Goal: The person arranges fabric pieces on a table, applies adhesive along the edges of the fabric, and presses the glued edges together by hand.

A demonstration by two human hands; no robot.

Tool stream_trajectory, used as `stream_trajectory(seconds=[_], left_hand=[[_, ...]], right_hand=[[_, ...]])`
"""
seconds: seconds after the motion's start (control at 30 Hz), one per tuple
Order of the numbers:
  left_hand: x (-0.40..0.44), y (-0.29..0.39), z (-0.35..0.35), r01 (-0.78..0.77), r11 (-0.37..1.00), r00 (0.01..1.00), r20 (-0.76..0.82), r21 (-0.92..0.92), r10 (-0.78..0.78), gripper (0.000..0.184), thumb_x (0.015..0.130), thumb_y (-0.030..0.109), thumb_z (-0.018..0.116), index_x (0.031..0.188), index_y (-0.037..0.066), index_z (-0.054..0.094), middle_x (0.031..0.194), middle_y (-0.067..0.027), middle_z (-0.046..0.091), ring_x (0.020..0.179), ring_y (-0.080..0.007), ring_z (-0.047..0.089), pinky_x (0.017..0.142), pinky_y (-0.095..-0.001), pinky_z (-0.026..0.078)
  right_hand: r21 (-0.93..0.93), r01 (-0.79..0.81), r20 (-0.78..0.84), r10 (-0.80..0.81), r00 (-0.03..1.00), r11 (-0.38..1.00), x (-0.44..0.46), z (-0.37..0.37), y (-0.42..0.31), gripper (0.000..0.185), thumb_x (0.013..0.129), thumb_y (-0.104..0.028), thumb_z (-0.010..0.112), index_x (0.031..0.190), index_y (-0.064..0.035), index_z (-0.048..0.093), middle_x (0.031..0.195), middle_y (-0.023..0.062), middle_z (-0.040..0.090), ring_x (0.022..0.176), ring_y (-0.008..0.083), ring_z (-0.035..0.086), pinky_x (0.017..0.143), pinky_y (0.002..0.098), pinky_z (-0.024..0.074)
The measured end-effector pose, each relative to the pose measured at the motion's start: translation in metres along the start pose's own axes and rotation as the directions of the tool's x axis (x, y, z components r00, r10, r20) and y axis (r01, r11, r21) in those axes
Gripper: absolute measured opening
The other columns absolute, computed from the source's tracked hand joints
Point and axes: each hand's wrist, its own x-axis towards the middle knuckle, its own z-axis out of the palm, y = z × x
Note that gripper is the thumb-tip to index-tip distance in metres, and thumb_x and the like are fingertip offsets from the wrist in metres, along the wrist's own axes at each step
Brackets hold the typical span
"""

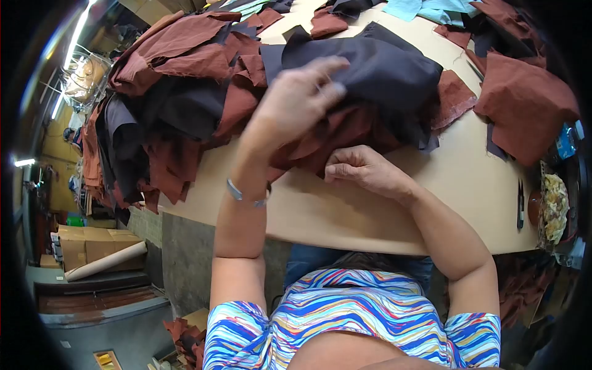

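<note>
Dark navy cloth (382, 68) lies heaped over reddish-brown cloth pieces (345, 132) on the table. Over the left part of the navy cloth is my left hand (302, 98), blurred by motion, its fingers apart and nothing seen in them. A bracelet circles that wrist. My right hand (364, 168) is closed at the near edge of the reddish-brown pieces, thumb against curled fingers; whatever it pinches is too hidden to name.
A big pile of brown and black cloth (185, 98) covers the table's left side. More brown cloth (524, 105) lies at the right, near a dark pen-like tool (521, 203). Cardboard boxes (98, 243) stand on the left beyond the table (333, 209).
</note>
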Motion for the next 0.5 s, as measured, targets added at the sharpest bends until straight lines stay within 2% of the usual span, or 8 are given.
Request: stream_trajectory(seconds=[0.03,0.1,0.2,0.23,0.3,0.4,0.47,0.5], left_hand=[[0.003,0.0,-0.011,0.046,0.999,0.997,-0.06,-0.007,-0.047,0.04,0.08,0.007,0.058,0.12,0.006,0.054,0.096,-0.0106,0.062,0.086,-0.0199,0.06,0.08,-0.0295,0.047],[0.008,-0.016,-0.018,0.023,0.934,0.967,-0.245,0.356,0.07,0.054,0.074,0.008,0.062,0.126,0.005,0.047,0.116,-0.0134,0.055,0.108,-0.0228,0.054,0.093,-0.032,0.041],[0.019,-0.1,0.01,0.09,0.939,0.975,-0.222,0.333,-0.015,0.068,0.068,0.009,0.065,0.131,0.007,0.04,0.13,-0.0139,0.046,0.122,-0.0261,0.043,0.102,-0.0351,0.033],[0.016,-0.126,0.028,0.165,0.857,0.982,-0.163,0.488,-0.096,0.073,0.066,0.01,0.065,0.134,0.009,0.036,0.128,-0.0144,0.047,0.12,-0.0284,0.044,0.098,-0.0377,0.037],[0.007,-0.095,0.048,0.338,0.736,0.941,-0.181,0.587,-0.288,0.068,0.067,0.008,0.063,0.13,0.011,0.037,0.128,-0.0151,0.045,0.118,-0.0312,0.044,0.095,-0.0404,0.039],[0.012,-0.114,0.048,0.285,0.775,0.955,-0.237,0.564,-0.178,0.045,0.074,0.01,0.055,0.118,0.013,0.044,0.116,-0.0186,0.053,0.105,-0.0376,0.053,0.085,-0.0477,0.043],[0.011,-0.115,0.05,0.309,0.807,0.944,-0.267,0.503,-0.195,0.035,0.076,0.008,0.052,0.111,0.012,0.046,0.102,-0.0203,0.059,0.095,-0.0385,0.058,0.078,-0.0482,0.045],[0.012,-0.112,0.05,0.317,0.823,0.939,-0.28,0.472,-0.202,0.03,0.078,0.006,0.051,0.107,0.011,0.047,0.095,-0.0211,0.061,0.089,-0.039,0.06,0.075,-0.0484,0.046]], right_hand=[[-0.046,-0.016,-0.007,0.015,1.0,0.999,-0.001,0.0,-0.004,0.028,0.091,-0.024,0.053,0.08,0.001,0.059,0.072,-0.0006,0.054,0.068,0.0075,0.047,0.062,0.0232,0.0397],[-0.09,-0.047,-0.029,0.045,0.999,0.995,-0.004,0.002,-0.012,0.032,0.091,-0.026,0.053,0.075,0.0009,0.057,0.065,-0.0014,0.049,0.062,0.0079,0.042,0.056,0.0247,0.0365],[-0.091,-0.087,-0.04,0.084,0.996,0.992,-0.005,0.006,-0.018,0.035,0.091,-0.03,0.052,0.071,-0.0007,0.054,0.062,-0.0015,0.043,0.059,0.008,0.038,0.053,0.0258,0.0337],[-0.094,-0.096,-0.024,0.095,0.995,0.991,-0.003,0.005,-0.015,0.036,0.091,-0.031,0.052,0.07,-0.0009,0.054,0.061,-0.0011,0.043,0.059,0.0081,0.038,0.053,0.026,0.034],[-0.15,-0.09,-0.019,0.089,0.996,0.985,-0.003,0.005,-0.013,0.037,0.092,-0.032,0.05,0.071,-0.001,0.054,0.061,0.0009,0.044,0.059,0.0094,0.04,0.054,0.0271,0.0355],[-0.261,-0.023,-0.045,0.012,0.999,0.965,-0.003,0.007,-0.012,0.038,0.092,-0.032,0.048,0.074,-0.0005,0.057,0.063,0.0055,0.05,0.06,0.0138,0.045,0.057,0.0302,0.0395],[-0.276,0.053,-0.064,-0.074,0.995,0.96,-0.002,0.01,-0.006,0.038,0.092,-0.032,0.047,0.076,0.0,0.059,0.066,0.0089,0.053,0.062,0.0174,0.05,0.061,0.0324,0.042],[-0.27,0.047,-0.067,-0.067,0.995,0.962,-0.002,0.011,-0.006,0.037,0.093,-0.033,0.047,0.078,-0.0004,0.059,0.065,0.0062,0.051,0.062,0.0146,0.047,0.059,0.0301,0.0404]])
